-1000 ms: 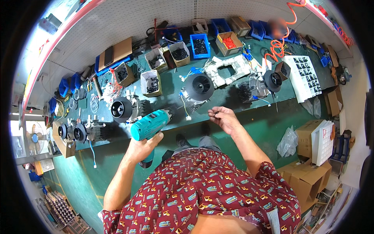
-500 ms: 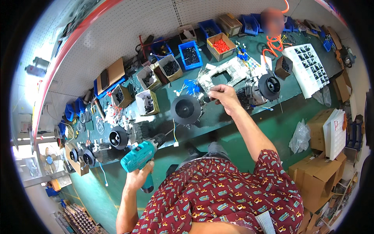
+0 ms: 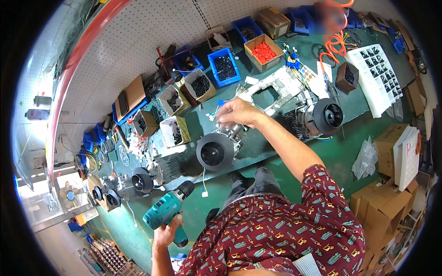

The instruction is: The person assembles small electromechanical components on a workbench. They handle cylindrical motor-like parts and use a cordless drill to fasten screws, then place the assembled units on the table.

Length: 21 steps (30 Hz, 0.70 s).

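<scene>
My left hand point(image 3: 168, 231) is wrapped round the grip of a teal cordless drill point(image 3: 163, 209) at the lower left. The drill's black chuck points up and right, past the bench's front edge. My right hand point(image 3: 238, 113) hovers at the back of a motor unit point(image 3: 214, 152) with a wide black fan shroud, its fingers bent down and bunched. Slight blur hides whatever lies between these fingertips. Blue-tipped wires point(image 3: 221, 103) lie just beyond the hand. From the motor's front hangs a thin cable with a white connector point(image 3: 205, 194).
Another fan motor point(image 3: 328, 116) stands to the right, with several more point(image 3: 142, 180) along the left. Behind are parts boxes, including red pieces point(image 3: 263, 53) and a blue bin point(image 3: 224, 67). A white tray point(image 3: 375, 78) and a coiled orange hose point(image 3: 335, 46) lie at the right.
My right hand has moved left across the back of the middle motor. That motor's shroud now faces nearer me, showing its fan blades. The drill stays in my left hand, its chuck in plainer view.
</scene>
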### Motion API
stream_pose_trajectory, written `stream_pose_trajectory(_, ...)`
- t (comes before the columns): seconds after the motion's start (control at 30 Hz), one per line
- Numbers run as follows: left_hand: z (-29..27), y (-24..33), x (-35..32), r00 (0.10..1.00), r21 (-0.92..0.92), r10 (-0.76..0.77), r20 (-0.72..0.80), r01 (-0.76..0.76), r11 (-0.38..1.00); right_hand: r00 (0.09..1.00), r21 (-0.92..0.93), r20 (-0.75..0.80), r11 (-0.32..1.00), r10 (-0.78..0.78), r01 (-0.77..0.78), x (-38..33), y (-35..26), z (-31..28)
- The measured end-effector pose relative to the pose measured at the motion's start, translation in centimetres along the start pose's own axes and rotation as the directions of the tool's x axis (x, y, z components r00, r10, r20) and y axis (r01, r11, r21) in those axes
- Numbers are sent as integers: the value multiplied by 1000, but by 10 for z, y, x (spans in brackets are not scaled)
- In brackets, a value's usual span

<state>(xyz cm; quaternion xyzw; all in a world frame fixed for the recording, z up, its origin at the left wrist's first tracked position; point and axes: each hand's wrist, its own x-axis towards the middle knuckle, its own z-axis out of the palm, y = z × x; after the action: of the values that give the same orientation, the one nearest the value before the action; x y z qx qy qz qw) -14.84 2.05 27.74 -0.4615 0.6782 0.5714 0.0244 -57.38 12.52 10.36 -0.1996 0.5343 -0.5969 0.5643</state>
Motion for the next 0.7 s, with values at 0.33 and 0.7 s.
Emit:
stream_pose_trajectory(0.33, 6, 7, -3, 997, -26, -54, -49, 53, 998, 986, -112, 162, 994, 23, -4, 24, 13, -4)
stream_pose_trajectory(0.7, 5, 0, -6, 993, -39, -55, -101, 51, 998, 984, -278, 148, 959, 102, -57, 22, -11, 15)
